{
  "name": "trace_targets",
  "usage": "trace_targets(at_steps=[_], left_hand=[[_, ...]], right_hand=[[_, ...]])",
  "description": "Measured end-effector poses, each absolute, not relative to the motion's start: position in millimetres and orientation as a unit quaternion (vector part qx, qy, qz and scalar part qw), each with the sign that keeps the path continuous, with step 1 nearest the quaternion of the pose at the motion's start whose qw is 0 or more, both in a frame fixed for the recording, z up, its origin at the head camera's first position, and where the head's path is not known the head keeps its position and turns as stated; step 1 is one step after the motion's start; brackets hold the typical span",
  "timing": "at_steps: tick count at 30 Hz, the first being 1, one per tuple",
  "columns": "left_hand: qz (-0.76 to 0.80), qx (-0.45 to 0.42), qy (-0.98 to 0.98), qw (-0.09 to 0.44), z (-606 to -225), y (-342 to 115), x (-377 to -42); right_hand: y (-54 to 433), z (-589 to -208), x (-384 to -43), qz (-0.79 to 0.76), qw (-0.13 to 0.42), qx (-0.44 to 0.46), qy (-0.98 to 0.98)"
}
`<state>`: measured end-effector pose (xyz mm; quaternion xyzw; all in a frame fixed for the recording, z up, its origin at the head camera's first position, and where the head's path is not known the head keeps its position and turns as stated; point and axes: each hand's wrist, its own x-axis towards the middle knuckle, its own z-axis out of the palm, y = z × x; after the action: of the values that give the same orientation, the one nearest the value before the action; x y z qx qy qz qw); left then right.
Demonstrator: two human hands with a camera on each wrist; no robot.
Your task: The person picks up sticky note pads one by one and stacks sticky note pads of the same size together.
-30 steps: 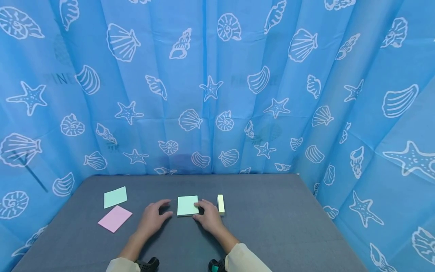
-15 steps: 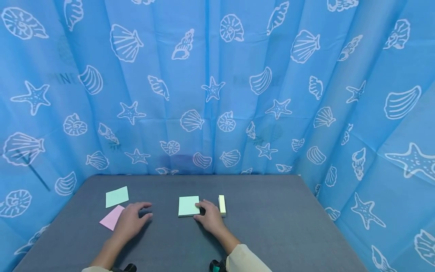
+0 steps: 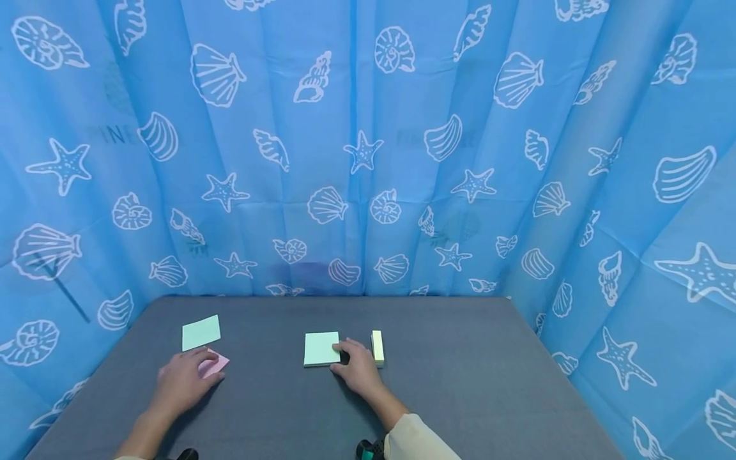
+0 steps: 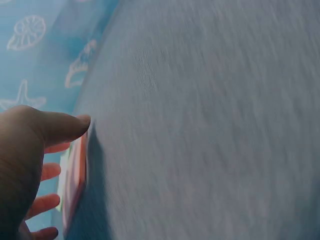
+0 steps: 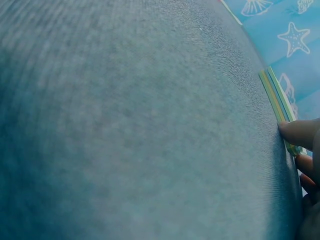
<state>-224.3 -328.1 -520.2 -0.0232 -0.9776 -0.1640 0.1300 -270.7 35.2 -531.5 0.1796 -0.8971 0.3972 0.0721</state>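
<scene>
A square stack of sticky notes (image 3: 319,349) lies mid-table, mint green on top, with yellow, green and blue layers along its edge in the right wrist view. My right hand (image 3: 361,369) holds its right side, thumb (image 5: 287,129) against the near edge and a finger on the top. Farther left, my left hand (image 3: 183,382) hovers around a pink sticky note pad (image 3: 214,363), fingers apart and loosely bent, partly covering it. The left wrist view has the thumb (image 4: 65,126) close to the pad's edge; whether they touch I cannot tell.
Behind the pink pad lies a mint green sticky note pad (image 3: 201,333). A narrow block with a yellow top (image 3: 377,346) stands just right of my right hand. The grey table (image 3: 448,396) ends at a blue shell-patterned curtain (image 3: 368,160).
My left hand has left the stack's left side and moved left to the pink pad. My right hand stays at the stack. The view has shifted slightly.
</scene>
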Motion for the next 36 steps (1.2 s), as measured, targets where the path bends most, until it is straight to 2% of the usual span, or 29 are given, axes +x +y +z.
trace_targets(at_steps=[6, 16, 26, 36], left_hand=[[-0.162, 0.000, -0.983, 0.085, -516.6, -335.3, -221.9], [-0.160, -0.016, -0.984, 0.080, -516.3, -331.6, -226.6], [-0.153, 0.007, -0.985, 0.074, -512.7, -324.5, -229.1], [-0.252, 0.039, -0.964, 0.073, -504.8, -332.6, -223.6]], right_hand=[[35.6, -531.5, -271.2, 0.399, 0.075, 0.182, -0.895], [35.7, -531.5, -270.0, 0.403, 0.072, 0.181, -0.894], [35.8, -530.8, -271.0, 0.401, 0.068, 0.176, -0.897], [34.2, -533.0, -272.6, 0.395, 0.074, 0.175, -0.899]])
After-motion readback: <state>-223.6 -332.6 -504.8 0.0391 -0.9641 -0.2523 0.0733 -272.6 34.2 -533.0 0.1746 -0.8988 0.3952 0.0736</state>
